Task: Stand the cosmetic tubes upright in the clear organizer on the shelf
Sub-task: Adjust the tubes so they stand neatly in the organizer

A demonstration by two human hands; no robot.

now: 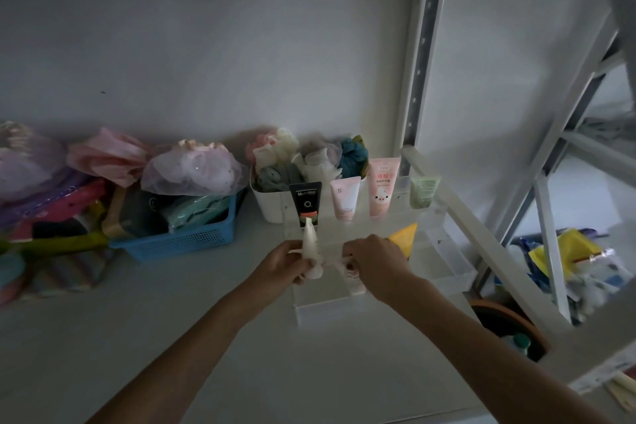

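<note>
A clear stepped organizer (444, 262) stands on the white shelf at the right. Its back row holds several upright tubes: a black tube (305, 201), a short pink tube (344, 198), a taller pink tube (381, 188) and a pale green tube (424, 192). A yellow tube (405, 237) stands in the middle row, partly behind my right hand. My left hand (285, 260) grips a white tube (311, 248), cap down, over the organizer's left side. My right hand (373, 260) is closed on a small white tube (352, 274) with a pink print, mostly hidden by the fingers.
A white tub (272, 205) of fabric scrunchies stands behind the organizer. A blue basket (186, 239) and pink and purple net items lie along the wall to the left. The grey shelf post (418, 55) rises at the right, with another rack and a brown pot (509, 327) beyond.
</note>
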